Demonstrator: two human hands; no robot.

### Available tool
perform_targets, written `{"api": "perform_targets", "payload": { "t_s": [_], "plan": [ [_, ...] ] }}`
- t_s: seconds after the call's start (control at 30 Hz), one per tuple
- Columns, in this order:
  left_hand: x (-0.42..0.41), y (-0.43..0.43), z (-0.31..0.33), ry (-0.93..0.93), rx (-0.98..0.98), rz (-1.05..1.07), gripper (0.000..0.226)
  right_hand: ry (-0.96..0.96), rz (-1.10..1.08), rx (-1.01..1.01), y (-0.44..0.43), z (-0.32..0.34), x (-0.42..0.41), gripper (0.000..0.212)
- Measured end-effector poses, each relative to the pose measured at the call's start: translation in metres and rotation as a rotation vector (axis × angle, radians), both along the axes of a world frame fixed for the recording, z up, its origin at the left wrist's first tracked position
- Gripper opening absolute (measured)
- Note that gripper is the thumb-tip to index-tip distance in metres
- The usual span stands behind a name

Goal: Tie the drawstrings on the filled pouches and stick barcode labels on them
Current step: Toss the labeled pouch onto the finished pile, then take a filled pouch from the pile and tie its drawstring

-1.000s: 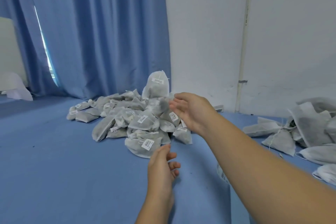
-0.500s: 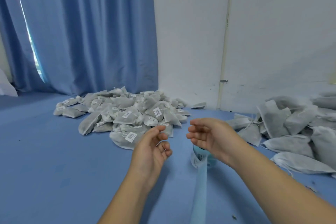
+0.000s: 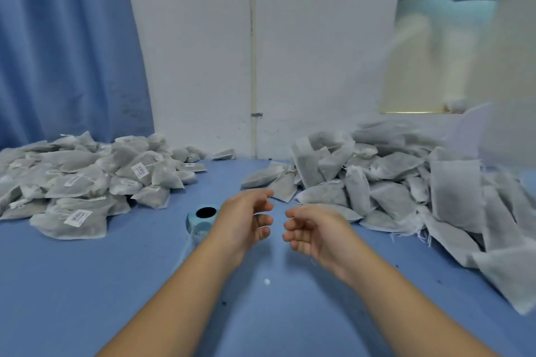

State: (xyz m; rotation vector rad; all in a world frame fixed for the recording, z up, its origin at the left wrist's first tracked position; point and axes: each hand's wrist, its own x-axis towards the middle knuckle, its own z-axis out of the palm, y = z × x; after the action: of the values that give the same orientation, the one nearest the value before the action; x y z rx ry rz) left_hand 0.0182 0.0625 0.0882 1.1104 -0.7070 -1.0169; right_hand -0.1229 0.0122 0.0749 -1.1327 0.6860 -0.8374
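Blue tabletop [image 3: 87, 284]; left hand [image 3: 246, 223] and right hand [image 3: 316, 235] centre frame, loosely curled, holding nothing; unlabelled pouches [image 3: 391, 191] heaped at right; look soft, light, floppy; best pinched at the drawstring neck.

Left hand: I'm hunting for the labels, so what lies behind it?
A blue label roll sits on the table behind the left hand, dark core showing. The hand covers part of it.
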Motion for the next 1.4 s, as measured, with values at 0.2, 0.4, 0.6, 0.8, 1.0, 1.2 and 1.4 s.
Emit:
{"api": "perform_targets", "payload": {
  "t_s": [0.2, 0.4, 0.6, 0.8, 1.0, 1.2, 1.4],
  "plan": [
    [-0.044, -0.033, -0.032, -0.074, 0.089, 0.034, 0.009, 0.055, -0.142, 0.020, -0.016, -0.036, -0.059, 0.007],
    [-0.072, -0.050, -0.066, -0.237, 0.040, 0.074, 0.020, 0.027, -0.210, 0.078, -0.027, -0.056, -0.077, 0.012],
    [-0.065, -0.057, -0.081, -0.232, 0.023, 0.115, 0.025, 0.331, -0.341, -0.089, -0.055, -0.055, -0.061, 0.020],
    [-0.055, -0.064, -0.086, -0.080, 0.019, 0.225, 0.026, 1.024, -0.374, -0.914, -0.102, -0.053, -0.041, 0.041],
    [-0.057, -0.064, -0.083, -0.079, 0.023, 0.190, 0.025, 1.506, -0.355, -1.125, -0.120, -0.056, -0.022, 0.035],
    [-0.057, -0.063, -0.081, -0.062, 0.031, 0.172, 0.027, 1.505, -0.439, -1.166, -0.125, -0.067, -0.025, 0.022],
    [-0.057, -0.062, -0.081, -0.051, 0.015, 0.220, 0.027, 1.145, -0.551, -1.044, -0.118, -0.064, -0.039, 0.005]
  ]
}}
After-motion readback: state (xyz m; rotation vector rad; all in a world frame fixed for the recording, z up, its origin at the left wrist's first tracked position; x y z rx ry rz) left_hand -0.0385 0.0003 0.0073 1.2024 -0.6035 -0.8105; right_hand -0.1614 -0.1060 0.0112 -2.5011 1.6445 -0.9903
